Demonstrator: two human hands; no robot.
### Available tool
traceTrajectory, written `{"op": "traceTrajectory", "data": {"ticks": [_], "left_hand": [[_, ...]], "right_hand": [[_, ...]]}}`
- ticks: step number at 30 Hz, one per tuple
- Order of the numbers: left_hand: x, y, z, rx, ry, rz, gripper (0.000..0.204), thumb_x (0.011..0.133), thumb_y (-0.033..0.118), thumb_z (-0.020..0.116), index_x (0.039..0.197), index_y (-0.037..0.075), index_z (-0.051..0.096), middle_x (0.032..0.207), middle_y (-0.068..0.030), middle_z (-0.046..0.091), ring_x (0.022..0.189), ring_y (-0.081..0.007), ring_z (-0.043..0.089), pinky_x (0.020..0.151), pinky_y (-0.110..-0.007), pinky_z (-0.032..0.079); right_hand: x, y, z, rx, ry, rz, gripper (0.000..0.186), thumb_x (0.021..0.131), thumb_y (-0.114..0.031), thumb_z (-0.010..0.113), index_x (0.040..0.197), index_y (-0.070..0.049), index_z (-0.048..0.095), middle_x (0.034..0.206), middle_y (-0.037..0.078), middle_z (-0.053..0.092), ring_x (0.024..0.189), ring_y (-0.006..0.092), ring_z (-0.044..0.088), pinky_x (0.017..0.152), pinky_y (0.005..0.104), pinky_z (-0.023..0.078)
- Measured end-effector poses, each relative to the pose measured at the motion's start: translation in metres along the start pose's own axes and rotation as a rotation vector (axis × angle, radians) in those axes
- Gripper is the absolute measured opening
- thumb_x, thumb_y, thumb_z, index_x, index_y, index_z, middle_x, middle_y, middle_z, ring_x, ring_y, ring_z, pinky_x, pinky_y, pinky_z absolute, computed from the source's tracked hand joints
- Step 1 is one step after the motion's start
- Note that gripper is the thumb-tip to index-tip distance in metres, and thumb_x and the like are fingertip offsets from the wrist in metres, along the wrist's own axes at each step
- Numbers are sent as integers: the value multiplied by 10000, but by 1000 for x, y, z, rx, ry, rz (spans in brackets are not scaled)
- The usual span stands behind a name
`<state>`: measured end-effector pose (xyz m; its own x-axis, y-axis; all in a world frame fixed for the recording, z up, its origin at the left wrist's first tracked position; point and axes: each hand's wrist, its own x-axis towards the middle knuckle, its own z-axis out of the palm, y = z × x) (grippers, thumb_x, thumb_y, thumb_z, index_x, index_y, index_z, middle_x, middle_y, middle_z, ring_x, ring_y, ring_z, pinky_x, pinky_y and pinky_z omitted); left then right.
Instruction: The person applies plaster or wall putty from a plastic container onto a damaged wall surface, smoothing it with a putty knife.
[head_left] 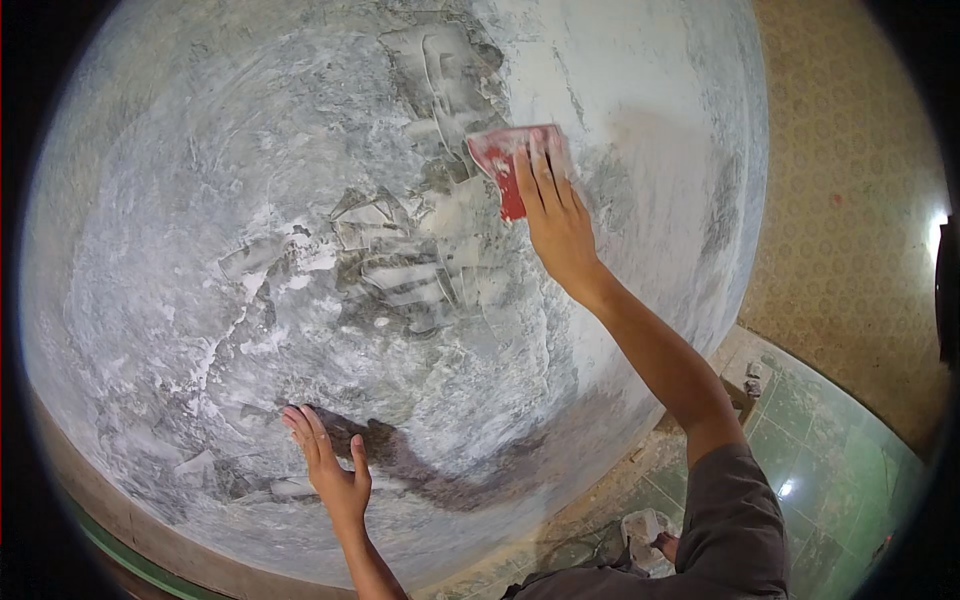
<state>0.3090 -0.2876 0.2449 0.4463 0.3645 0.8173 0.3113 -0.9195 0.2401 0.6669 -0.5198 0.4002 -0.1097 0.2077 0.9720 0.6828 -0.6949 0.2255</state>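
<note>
Left side: wall (150, 230) mottled, rough, seemingly unfinished | left hand (333, 465): empty, thumb apart, fingertips at wall | centre: ridged dark patches (400, 268), apparently left to smooth | right hand (555, 218): fingers splayed, holding red sheet (500, 165) against wall, thumb hidden | beyond: paler, smoother stretch (645, 65), likely mostly done

And here's the flat red spreader (498, 158), streaked with white, slanting up against the wall (200, 170)! That wall is mottled grey, dark ridged patches (445, 75) above-left and below-left of the spreader, smoother paler coat (640, 60) to its upper right.
</note>
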Motion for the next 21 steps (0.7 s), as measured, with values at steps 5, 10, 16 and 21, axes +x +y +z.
{"op": "traceTrajectory", "data": {"ticks": [5, 10, 16, 21], "left_hand": [[1, -4, -5, 21, 14, 25, 744, 1041, 260, 606, 1653, 16, 261, 1722, -257, 176, 1596, -457, 133, 1271, -580, 191], [1, -1, -6, 14, -7, 11, 752, 1049, 292, 600, 1656, 19, 251, 1724, -255, 170, 1597, -454, 129, 1272, -586, 185], [-1, -5, -3, 5, 9, 21, 757, 1045, 287, 600, 1657, 18, 245, 1724, -253, 173, 1599, -453, 125, 1274, -586, 176], [-1, -5, -8, -2, -5, 3, 759, 1038, 281, 606, 1655, 15, 253, 1724, -250, 177, 1600, -448, 129, 1275, -584, 174]], "right_hand": [[-5, -11, 8, -78, -83, -70, 735, 884, 13, 590, 1585, 12, 370, 1660, 235, 327, 1535, 472, 314, 1072, 397, 515], [-43, -16, -1, 37, -111, -48, 744, 876, 41, 581, 1587, 13, 365, 1651, 246, 334, 1530, 483, 317, 1063, 405, 521], [-4, -6, -3, -13, -100, -7, 758, 866, 80, 578, 1589, 10, 362, 1655, 253, 332, 1542, 452, 318, 1115, 405, 488], [-40, -16, -17, 205, -133, 62, 767, 854, 113, 588, 1583, 17, 370, 1639, 249, 357, 1530, 411, 359, 1135, 410, 473]]}}
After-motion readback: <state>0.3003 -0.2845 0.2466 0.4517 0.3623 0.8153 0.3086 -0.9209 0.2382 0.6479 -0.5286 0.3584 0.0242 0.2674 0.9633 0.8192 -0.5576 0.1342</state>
